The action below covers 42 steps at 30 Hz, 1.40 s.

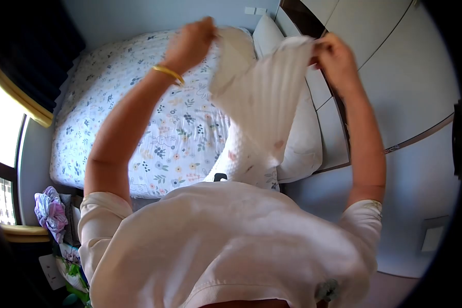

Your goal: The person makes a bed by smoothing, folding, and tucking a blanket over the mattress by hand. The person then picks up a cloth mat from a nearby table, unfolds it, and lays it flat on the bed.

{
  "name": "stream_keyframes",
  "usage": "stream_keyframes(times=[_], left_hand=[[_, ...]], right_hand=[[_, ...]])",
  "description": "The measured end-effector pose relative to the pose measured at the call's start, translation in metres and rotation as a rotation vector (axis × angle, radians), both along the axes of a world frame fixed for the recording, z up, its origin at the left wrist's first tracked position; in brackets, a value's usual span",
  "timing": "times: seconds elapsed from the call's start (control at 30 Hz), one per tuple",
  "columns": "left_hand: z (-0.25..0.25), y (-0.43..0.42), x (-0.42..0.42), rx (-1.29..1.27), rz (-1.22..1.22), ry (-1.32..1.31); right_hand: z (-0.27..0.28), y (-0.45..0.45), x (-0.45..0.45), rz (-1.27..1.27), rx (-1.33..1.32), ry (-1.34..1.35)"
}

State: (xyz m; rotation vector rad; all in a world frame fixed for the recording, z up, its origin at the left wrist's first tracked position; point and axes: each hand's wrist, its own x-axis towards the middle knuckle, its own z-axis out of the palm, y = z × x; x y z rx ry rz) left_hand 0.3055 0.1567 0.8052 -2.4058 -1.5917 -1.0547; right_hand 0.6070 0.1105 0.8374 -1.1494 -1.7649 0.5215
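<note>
A thin white cloth [264, 97] with ribbed folds and a few faint reddish prints hangs in front of me. Its exact kind is hard to make out. My left hand [192, 43], slightly blurred and with a yellow band [168, 73] at the wrist, grips one upper corner between closed fingers. At the other upper corner, my right hand [336, 59] pinches the edge. The cloth sags between both raised hands, and its lower end falls towards my chest, over part of the bed.
Beyond the cloth lies a bed with a floral sheet [159, 128]. White pillows [303, 138] rest along its right side against a headboard unit. Pale cabinets [405, 87] stand at right. A window [5, 128] with dark curtains and a bundled purple fabric [51, 210] are at left.
</note>
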Motion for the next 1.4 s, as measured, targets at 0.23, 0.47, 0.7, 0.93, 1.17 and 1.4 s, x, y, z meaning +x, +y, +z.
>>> stream_keyframes(times=[0.23,0.47,0.7,0.93,1.17,1.4], left_hand=[[0.04,0.122,-0.203,0.243,0.381,-0.122],[0.125,0.098,-0.25,0.605,0.459,0.452],[0.042,-0.015,-0.262,-0.051,0.019,-0.145],[-0.04,-0.092,-0.285,-0.554,-0.257,-0.097],[-0.011,-0.066,-0.286,-0.275,-0.42,-0.278],[-0.064,0.086,-0.208,-0.817,0.009,-0.026]], right_hand=[[0.081,0.045,0.129,-0.754,0.229,-0.278],[0.156,0.02,0.074,-0.583,0.448,-0.206],[0.074,-0.074,0.06,-0.455,-0.15,-0.463],[0.022,-0.144,0.058,-0.492,-0.648,-0.384],[0.08,-0.107,0.048,-0.472,-0.431,-0.296],[-0.055,0.082,0.101,-0.136,-0.747,-0.453]])
